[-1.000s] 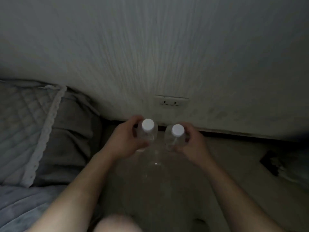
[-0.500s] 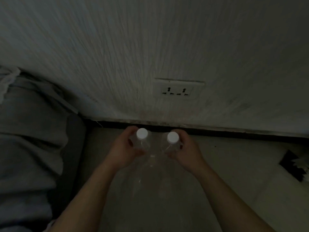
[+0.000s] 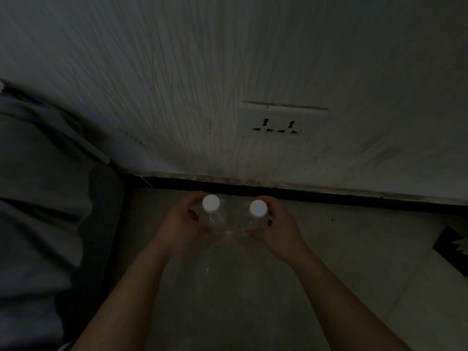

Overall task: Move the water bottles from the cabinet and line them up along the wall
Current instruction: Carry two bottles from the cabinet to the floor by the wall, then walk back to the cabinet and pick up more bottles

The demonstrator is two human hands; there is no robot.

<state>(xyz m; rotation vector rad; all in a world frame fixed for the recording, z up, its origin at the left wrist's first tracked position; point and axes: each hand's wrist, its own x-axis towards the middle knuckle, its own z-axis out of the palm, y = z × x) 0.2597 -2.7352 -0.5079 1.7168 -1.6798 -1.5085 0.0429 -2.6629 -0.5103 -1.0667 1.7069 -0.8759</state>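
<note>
Two clear water bottles with white caps stand upright side by side just in front of the wall's dark skirting. My left hand (image 3: 186,224) is wrapped around the left bottle (image 3: 211,206). My right hand (image 3: 277,228) grips the right bottle (image 3: 257,210). Both bottles are close together, near the floor below a wall socket. Their clear bodies are hard to see in the dim light; I cannot tell whether they touch the floor.
A white textured wall (image 3: 228,72) with a double socket (image 3: 281,122) fills the top. A dark skirting (image 3: 329,196) runs along its foot. A bed with grey bedding (image 3: 38,198) stands at the left. A dark mat corner (image 3: 453,247) lies at the right.
Both hands have carried the bottles forward and down toward the foot of the wall. The view has tilted lower, so the socket sits larger and the bed's pillow is out of sight.
</note>
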